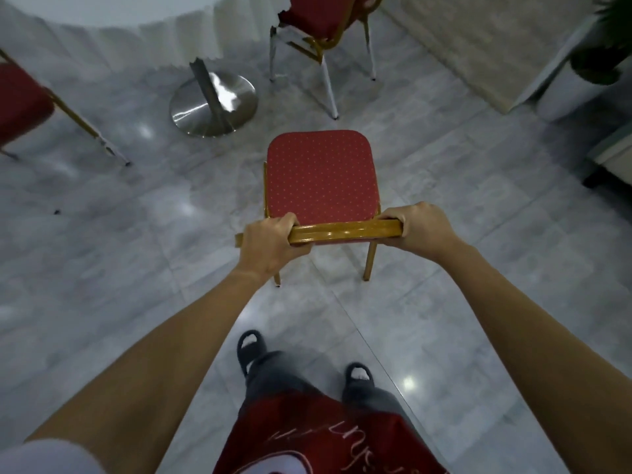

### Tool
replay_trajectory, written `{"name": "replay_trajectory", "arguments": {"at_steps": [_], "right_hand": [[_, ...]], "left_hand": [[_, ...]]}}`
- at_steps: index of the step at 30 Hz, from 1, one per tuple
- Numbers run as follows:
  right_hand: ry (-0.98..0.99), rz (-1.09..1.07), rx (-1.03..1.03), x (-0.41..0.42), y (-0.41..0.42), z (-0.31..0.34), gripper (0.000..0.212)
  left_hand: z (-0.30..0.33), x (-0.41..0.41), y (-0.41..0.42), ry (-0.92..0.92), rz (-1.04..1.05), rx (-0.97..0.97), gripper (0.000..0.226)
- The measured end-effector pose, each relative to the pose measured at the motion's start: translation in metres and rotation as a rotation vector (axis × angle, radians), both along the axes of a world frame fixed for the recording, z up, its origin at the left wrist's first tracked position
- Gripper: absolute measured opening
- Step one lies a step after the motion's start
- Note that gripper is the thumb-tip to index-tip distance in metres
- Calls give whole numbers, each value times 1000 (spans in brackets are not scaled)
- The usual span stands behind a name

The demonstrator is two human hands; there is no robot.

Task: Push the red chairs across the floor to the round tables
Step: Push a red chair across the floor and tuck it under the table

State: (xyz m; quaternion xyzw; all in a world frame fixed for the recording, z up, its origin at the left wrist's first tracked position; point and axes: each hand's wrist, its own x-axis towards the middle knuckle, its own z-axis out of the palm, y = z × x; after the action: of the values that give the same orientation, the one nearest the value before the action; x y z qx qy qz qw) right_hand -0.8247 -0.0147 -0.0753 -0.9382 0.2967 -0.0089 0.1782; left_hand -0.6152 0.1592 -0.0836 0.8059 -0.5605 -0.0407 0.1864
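A red chair (pixel 319 176) with a dotted seat and gold frame stands on the grey floor right in front of me. My left hand (pixel 270 242) grips the left end of its gold top rail. My right hand (pixel 419 227) grips the right end of the same rail. Beyond the chair is a round table (pixel 113 18) with a white pleated cloth at the top left, standing on a shiny metal pedestal base (pixel 213 104).
A second red chair (pixel 323 18) stands by the table at the top centre, and a third red chair (pixel 24 104) at the left edge. A pale rug (pixel 478 46) and a potted plant (pixel 595 63) lie to the upper right. My feet stand behind the chair.
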Motion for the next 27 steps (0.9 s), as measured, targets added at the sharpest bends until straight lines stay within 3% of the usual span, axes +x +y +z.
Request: {"name": "replay_trajectory", "arguments": {"at_steps": [14,27], "right_hand": [[55,291,21,-56,-14,3,34],[19,427,-79,-56,-27,-1,23]], "left_hand": [[-6,-130,50,-45,308,-12,42],[-15,-128,49,-76,256,6,44]]}}
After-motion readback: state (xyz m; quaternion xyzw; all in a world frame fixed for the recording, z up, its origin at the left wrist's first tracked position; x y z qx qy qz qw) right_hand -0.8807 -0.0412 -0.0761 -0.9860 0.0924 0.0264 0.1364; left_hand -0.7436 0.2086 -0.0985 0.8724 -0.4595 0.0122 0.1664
